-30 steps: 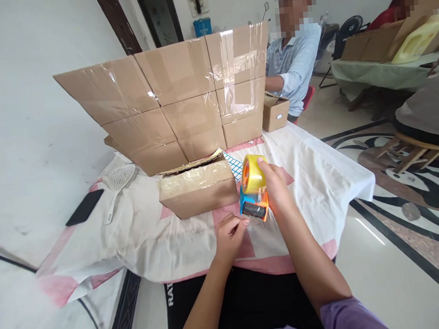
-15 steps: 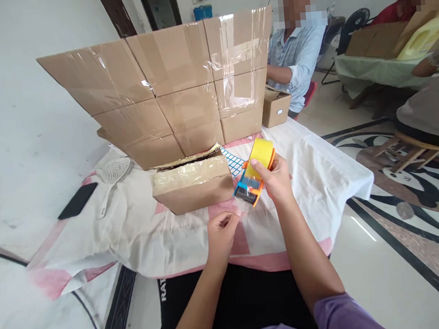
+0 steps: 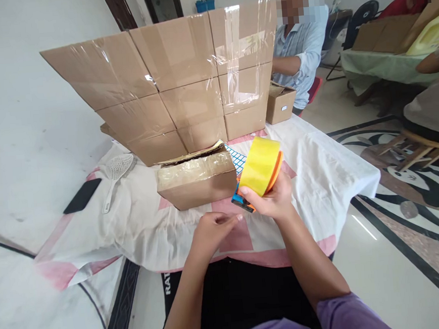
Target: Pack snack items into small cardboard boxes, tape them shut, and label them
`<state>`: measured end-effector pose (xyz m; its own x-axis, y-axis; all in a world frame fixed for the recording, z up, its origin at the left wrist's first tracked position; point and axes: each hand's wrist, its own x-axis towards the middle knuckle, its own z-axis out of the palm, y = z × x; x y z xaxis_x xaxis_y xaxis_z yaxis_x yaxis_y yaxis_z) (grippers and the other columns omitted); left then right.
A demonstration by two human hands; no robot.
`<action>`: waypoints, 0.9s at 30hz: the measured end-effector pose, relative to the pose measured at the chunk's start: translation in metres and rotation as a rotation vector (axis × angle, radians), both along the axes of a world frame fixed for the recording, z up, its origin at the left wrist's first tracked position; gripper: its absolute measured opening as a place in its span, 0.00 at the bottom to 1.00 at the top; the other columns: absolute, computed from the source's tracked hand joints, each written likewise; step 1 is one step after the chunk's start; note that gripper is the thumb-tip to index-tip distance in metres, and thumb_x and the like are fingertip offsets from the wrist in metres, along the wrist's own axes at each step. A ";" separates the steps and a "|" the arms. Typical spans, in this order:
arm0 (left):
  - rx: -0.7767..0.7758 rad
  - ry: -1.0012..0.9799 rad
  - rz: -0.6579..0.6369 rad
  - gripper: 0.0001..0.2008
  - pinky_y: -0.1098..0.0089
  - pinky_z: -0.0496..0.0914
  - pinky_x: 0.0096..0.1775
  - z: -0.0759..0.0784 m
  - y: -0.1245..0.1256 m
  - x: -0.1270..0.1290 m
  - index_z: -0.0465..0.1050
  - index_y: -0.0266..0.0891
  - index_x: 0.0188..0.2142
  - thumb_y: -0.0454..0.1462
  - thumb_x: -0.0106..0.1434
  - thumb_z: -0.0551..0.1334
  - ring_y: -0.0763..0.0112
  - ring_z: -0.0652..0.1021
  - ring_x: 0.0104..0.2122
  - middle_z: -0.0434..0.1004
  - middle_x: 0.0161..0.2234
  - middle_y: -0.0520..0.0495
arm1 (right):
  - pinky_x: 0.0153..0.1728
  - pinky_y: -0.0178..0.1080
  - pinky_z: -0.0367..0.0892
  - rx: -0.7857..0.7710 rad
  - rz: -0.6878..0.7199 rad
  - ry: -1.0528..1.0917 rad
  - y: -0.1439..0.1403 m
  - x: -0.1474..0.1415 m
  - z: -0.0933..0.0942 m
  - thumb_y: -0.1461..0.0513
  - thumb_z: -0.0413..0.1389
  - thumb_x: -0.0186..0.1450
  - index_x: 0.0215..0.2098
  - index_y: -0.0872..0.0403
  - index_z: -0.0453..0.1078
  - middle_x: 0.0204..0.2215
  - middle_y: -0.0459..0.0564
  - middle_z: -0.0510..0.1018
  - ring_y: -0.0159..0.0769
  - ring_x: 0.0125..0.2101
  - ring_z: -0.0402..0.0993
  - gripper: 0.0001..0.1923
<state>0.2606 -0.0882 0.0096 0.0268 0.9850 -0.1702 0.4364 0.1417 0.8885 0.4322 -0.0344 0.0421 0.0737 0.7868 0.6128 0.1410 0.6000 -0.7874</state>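
Above tablecloth [image 3: 149, 236]: right hand [image 3: 274, 200] clamped on tape dispenser [image 3: 261, 167], turned further since earlier; left hand [image 3: 210, 232] near, closure unclear.

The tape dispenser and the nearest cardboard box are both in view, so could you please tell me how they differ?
The tape dispenser is yellow, orange and blue, while the nearest cardboard box is brown. The dispenser is held in the right hand; the box stands on the tablecloth. The dispenser looks rounded, whereas the box has flat sides.
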 end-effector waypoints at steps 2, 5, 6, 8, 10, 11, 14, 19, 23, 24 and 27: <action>0.065 0.221 0.135 0.23 0.70 0.53 0.25 0.007 -0.005 -0.008 0.73 0.41 0.17 0.56 0.52 0.70 0.68 0.70 0.21 0.73 0.19 0.48 | 0.36 0.52 0.75 0.000 -0.001 -0.024 -0.001 -0.006 -0.001 0.52 0.69 0.54 0.31 0.48 0.71 0.27 0.50 0.80 0.48 0.30 0.79 0.14; 0.048 0.410 0.241 0.20 0.69 0.54 0.26 0.008 -0.009 -0.026 0.77 0.43 0.21 0.56 0.48 0.71 0.60 0.76 0.25 0.79 0.24 0.44 | 0.34 0.49 0.77 -0.014 0.070 0.125 -0.003 -0.013 0.003 0.50 0.64 0.60 0.36 0.48 0.70 0.30 0.50 0.81 0.46 0.31 0.80 0.14; 0.032 0.410 0.228 0.19 0.69 0.57 0.28 0.006 -0.009 -0.033 0.80 0.44 0.27 0.56 0.48 0.72 0.57 0.78 0.29 0.82 0.27 0.44 | 0.34 0.49 0.77 -0.026 0.079 0.191 -0.003 -0.014 0.005 0.50 0.63 0.61 0.38 0.48 0.69 0.30 0.50 0.82 0.45 0.31 0.81 0.14; 0.029 0.325 0.151 0.23 0.68 0.63 0.32 0.002 -0.009 -0.046 0.82 0.45 0.40 0.54 0.48 0.72 0.52 0.81 0.37 0.84 0.35 0.43 | 0.33 0.48 0.77 -0.051 0.045 0.287 -0.004 -0.013 0.008 0.49 0.64 0.61 0.40 0.48 0.69 0.31 0.50 0.82 0.45 0.30 0.81 0.16; 0.067 0.168 0.068 0.28 0.67 0.68 0.37 0.001 -0.009 -0.054 0.79 0.45 0.50 0.51 0.51 0.72 0.52 0.81 0.43 0.84 0.42 0.43 | 0.31 0.47 0.77 -0.076 0.002 0.317 -0.002 -0.011 0.011 0.49 0.64 0.61 0.40 0.48 0.68 0.31 0.50 0.81 0.44 0.30 0.81 0.17; 0.088 0.078 0.034 0.27 0.66 0.69 0.40 0.002 -0.010 -0.055 0.78 0.45 0.52 0.50 0.54 0.71 0.53 0.81 0.46 0.84 0.45 0.42 | 0.31 0.46 0.77 -0.086 -0.007 0.324 -0.002 -0.010 0.011 0.48 0.64 0.61 0.40 0.48 0.68 0.31 0.51 0.81 0.45 0.30 0.81 0.17; 0.131 -0.206 -0.062 0.20 0.64 0.71 0.48 0.012 -0.012 -0.044 0.78 0.44 0.52 0.47 0.63 0.65 0.56 0.79 0.51 0.81 0.50 0.41 | 0.30 0.45 0.77 -0.104 0.009 0.335 0.000 -0.010 0.011 0.48 0.63 0.61 0.39 0.48 0.67 0.30 0.50 0.81 0.44 0.29 0.80 0.17; 0.120 -0.378 -0.129 0.09 0.64 0.73 0.44 0.024 -0.016 -0.009 0.81 0.41 0.36 0.41 0.58 0.69 0.60 0.82 0.38 0.85 0.36 0.44 | 0.29 0.44 0.77 -0.155 0.073 0.350 -0.001 -0.018 0.008 0.48 0.62 0.63 0.38 0.48 0.67 0.28 0.49 0.80 0.44 0.28 0.81 0.16; 0.107 -0.389 -0.061 0.04 0.68 0.74 0.36 0.024 -0.017 0.001 0.81 0.40 0.29 0.38 0.57 0.69 0.64 0.81 0.30 0.83 0.28 0.47 | 0.28 0.43 0.76 -0.232 0.065 0.372 0.001 -0.019 0.009 0.47 0.60 0.64 0.39 0.49 0.67 0.28 0.48 0.80 0.43 0.28 0.80 0.16; 0.121 -0.386 -0.055 0.04 0.68 0.74 0.36 0.024 -0.018 0.001 0.81 0.41 0.29 0.38 0.57 0.69 0.65 0.81 0.31 0.83 0.28 0.48 | 0.28 0.43 0.76 -0.256 0.065 0.383 0.002 -0.018 0.010 0.48 0.59 0.65 0.39 0.49 0.67 0.29 0.48 0.80 0.42 0.28 0.80 0.15; 0.166 -0.352 -0.036 0.04 0.69 0.74 0.37 0.023 -0.019 0.001 0.81 0.41 0.28 0.38 0.58 0.69 0.66 0.81 0.32 0.83 0.29 0.48 | 0.27 0.41 0.76 -0.324 0.091 0.434 0.003 -0.017 0.012 0.48 0.58 0.66 0.38 0.50 0.68 0.28 0.48 0.79 0.42 0.28 0.80 0.15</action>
<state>0.2620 -0.1072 0.0331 0.0906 0.9957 0.0170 0.1031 -0.0264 0.9943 0.4155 -0.0310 0.0540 0.1886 0.9452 0.2664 -0.2789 0.3117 -0.9083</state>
